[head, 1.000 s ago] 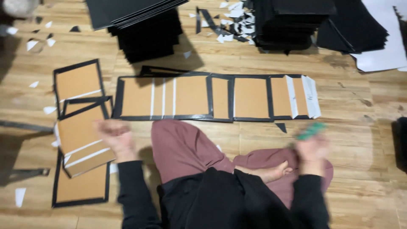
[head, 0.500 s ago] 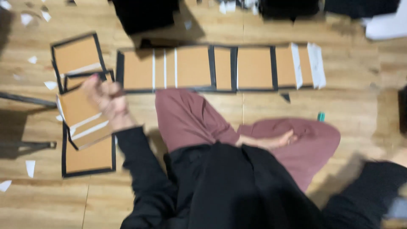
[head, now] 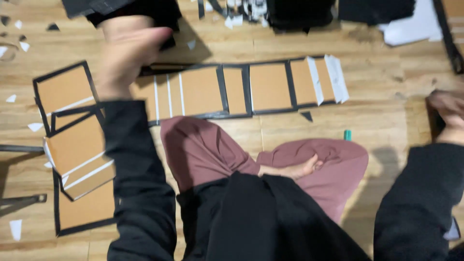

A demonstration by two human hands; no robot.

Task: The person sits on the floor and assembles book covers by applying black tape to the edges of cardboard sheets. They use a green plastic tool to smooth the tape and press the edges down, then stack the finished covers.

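Observation:
My left hand (head: 128,53) is raised and blurred at the upper left, over the left end of a long row of brown cardboard panels (head: 241,89) with black borders and white strips. Its fingers point toward a black pile (head: 145,12) at the top, and I see nothing in it. My right hand (head: 447,113) is at the far right edge, low over the wooden floor, against a dark object (head: 436,126); whether it grips that object is unclear. A small green item (head: 347,135) lies on the floor beside my knee.
A loose stack of bordered cardboard panels (head: 72,150) lies at the left. Black sheet piles (head: 299,12) and a white sheet (head: 411,29) sit along the top. White paper scraps (head: 15,229) are scattered on the floor. My crossed legs in maroon trousers (head: 203,150) fill the middle.
My left hand has lifted off the left stack and swung up toward the black pile. My right hand has come back into view at the far right; the green item now lies on the floor.

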